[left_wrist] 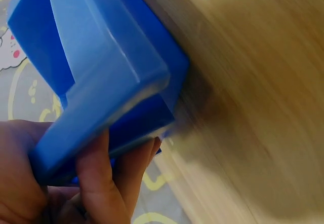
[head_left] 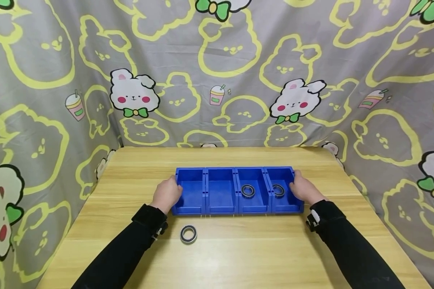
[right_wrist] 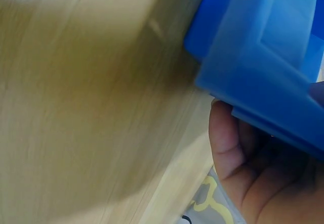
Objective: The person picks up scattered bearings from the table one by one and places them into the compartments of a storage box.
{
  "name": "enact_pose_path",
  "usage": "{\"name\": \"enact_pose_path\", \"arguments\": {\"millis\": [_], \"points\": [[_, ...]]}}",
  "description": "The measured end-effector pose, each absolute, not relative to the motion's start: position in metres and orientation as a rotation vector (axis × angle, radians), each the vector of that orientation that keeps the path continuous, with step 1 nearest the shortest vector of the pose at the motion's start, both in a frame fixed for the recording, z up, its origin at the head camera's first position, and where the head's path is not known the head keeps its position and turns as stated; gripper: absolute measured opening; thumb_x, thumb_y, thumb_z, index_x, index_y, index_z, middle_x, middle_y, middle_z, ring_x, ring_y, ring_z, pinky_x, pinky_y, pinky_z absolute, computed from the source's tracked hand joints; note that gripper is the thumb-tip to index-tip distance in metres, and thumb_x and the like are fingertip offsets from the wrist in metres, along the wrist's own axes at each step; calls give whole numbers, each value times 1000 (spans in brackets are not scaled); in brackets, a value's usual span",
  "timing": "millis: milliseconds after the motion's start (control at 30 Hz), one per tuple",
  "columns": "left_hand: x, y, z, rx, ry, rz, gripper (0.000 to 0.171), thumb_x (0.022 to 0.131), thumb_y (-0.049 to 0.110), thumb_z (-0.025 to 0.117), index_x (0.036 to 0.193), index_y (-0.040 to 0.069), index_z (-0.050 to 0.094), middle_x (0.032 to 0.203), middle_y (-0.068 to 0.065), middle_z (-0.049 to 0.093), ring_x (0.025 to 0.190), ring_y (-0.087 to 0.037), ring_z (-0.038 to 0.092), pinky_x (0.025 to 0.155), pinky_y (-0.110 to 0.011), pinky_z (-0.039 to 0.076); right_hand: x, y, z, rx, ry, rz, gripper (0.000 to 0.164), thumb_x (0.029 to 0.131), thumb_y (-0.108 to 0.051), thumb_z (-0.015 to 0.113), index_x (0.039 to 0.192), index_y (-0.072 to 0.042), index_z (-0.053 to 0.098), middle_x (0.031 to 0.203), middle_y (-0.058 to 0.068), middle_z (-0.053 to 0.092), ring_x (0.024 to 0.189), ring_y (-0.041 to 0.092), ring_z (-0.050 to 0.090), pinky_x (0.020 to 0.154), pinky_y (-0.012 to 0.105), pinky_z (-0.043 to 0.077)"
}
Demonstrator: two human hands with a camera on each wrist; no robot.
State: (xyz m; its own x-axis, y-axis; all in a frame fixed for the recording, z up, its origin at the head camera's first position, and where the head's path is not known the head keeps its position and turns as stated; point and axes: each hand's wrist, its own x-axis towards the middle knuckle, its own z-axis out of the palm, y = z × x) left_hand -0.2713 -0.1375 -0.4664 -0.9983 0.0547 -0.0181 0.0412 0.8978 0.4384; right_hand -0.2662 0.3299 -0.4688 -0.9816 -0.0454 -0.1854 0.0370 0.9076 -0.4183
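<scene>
A row of blue plastic bins (head_left: pixel 221 196), joined side by side, is held between both hands. My left hand (head_left: pixel 167 193) grips its left end wall; in the left wrist view the thumb and curled fingers (left_wrist: pixel 96 178) pinch the wall (left_wrist: pixel 116 77). At the opposite end my right hand (head_left: pixel 304 188) grips the right wall, fingers (right_wrist: pixel 225 138) bent under its edge in the right wrist view. One ball bearing (head_left: pixel 247 191) lies in the third bin from the left, and another bearing (head_left: pixel 278 190) in the rightmost bin. The two left bins hold nothing.
A third bearing (head_left: pixel 188 234) lies flat on the wooden table (head_left: pixel 238 257), nearer the front and close to the left forearm. Patterned grey cloth (head_left: pixel 235 92) hangs behind the table and along both sides. Black sleeves cover both arms, with small devices strapped at the wrists.
</scene>
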Motion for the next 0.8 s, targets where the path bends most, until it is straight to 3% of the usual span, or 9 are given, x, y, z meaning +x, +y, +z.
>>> {"name": "enact_pose_path", "arguments": {"millis": [233, 467, 800], "points": [[-270, -139, -463, 88, 3021, 702, 51, 102, 25, 53, 135, -14, 50, 119, -30, 64, 100, -39, 67, 85, -49, 53, -265, 330, -470, 11, 2868, -626, 60, 102, -8, 36, 144, 22, 6, 134, 50, 39, 120, 54, 52, 98, 62, 43], [-269, -144, -461, 36, 3003, 660, 58, 103, 38, 49, 138, -9, 51, 119, -26, 66, 91, -36, 68, 74, -48, 54, -266, 327, -468, 35, 2857, -641, 60, 103, -9, 35, 145, 22, 5, 136, 50, 37, 123, 55, 48, 101, 63, 40], [-262, -156, -459, 25, 3041, 646, 58, 104, 45, 45, 134, -2, 58, 121, -23, 67, 101, -41, 66, 78, -52, 53, -265, 330, -469, 39, 2857, -639, 61, 103, -9, 35, 146, 21, 4, 131, 49, 43, 116, 53, 55, 94, 61, 46]]}}
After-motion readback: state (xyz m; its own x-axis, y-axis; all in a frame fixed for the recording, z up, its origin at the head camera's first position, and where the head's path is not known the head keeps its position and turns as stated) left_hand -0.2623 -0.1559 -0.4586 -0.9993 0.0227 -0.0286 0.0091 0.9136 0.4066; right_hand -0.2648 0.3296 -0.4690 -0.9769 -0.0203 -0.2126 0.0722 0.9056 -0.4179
